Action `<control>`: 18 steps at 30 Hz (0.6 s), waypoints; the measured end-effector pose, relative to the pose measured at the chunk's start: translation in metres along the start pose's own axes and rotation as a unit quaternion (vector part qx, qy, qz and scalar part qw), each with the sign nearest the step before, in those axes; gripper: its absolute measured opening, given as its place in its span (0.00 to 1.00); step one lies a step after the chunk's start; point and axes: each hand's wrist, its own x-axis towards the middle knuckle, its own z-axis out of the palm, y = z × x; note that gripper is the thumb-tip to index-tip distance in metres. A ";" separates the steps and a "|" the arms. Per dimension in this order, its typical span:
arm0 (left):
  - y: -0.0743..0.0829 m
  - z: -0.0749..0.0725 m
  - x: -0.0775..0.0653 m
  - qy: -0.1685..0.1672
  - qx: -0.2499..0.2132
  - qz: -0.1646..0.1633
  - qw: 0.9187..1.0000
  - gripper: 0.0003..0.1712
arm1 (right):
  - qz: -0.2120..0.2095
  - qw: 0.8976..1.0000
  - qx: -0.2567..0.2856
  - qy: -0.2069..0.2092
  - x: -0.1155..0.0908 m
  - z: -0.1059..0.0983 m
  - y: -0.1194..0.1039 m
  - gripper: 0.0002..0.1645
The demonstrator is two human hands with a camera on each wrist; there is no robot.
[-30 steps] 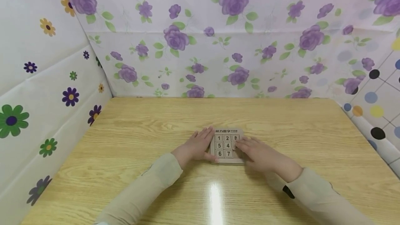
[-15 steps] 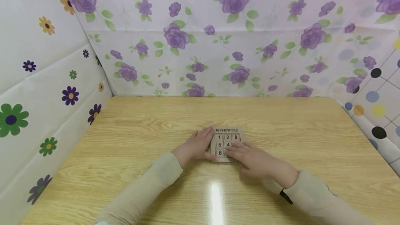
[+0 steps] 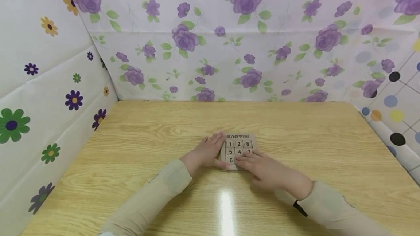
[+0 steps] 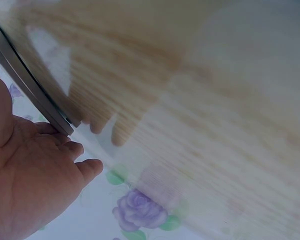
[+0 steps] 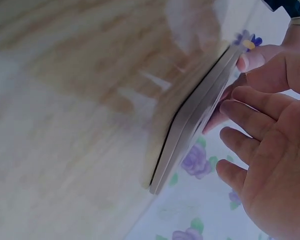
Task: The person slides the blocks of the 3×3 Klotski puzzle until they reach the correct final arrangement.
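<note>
A pale number sliding puzzle (image 3: 234, 148) lies flat on the table. Tiles 1, 2, 8, then 5, 4, a partly covered 3, then 6 show; the rest of the bottom row is under my right fingers. My left hand (image 3: 206, 154) holds the puzzle's left side, thumb at the lower left corner and fingers along the upper left edge. Straight fingertips of my right hand (image 3: 270, 168) rest on the bottom row, right of 6. In the left wrist view the palm (image 4: 35, 175) sits beside the board's rim (image 4: 27, 82). The right wrist view shows extended fingers (image 5: 245, 142) over the board (image 5: 190, 117).
The wood-grain table (image 3: 157, 119) stretches around the puzzle and reflects a light strip near the front. A purple-flowered cloth (image 3: 220, 65) hangs behind it. Patterned cloths stand at the left (image 3: 49, 94) and right (image 3: 403, 108).
My right hand has moved left and slightly down, from the middle row's right end to the bottom row beside 6. Tile 7 has become covered, and 3 now shows partly. The left hand stays put.
</note>
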 end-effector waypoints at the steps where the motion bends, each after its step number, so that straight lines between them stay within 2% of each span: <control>1: 0.000 0.000 0.000 0.000 0.000 0.001 1.000 0.66 | -0.001 1.000 0.000 -0.001 0.000 0.000 -0.001 0.36; 11: -0.001 0.002 0.001 0.001 0.008 -0.002 1.000 0.67 | 0.001 1.000 0.001 0.001 -0.003 0.002 0.001 0.36; 18: -0.001 0.002 0.001 -0.001 0.007 -0.002 1.000 0.66 | 0.015 0.999 -0.003 0.033 -0.007 0.003 0.008 0.33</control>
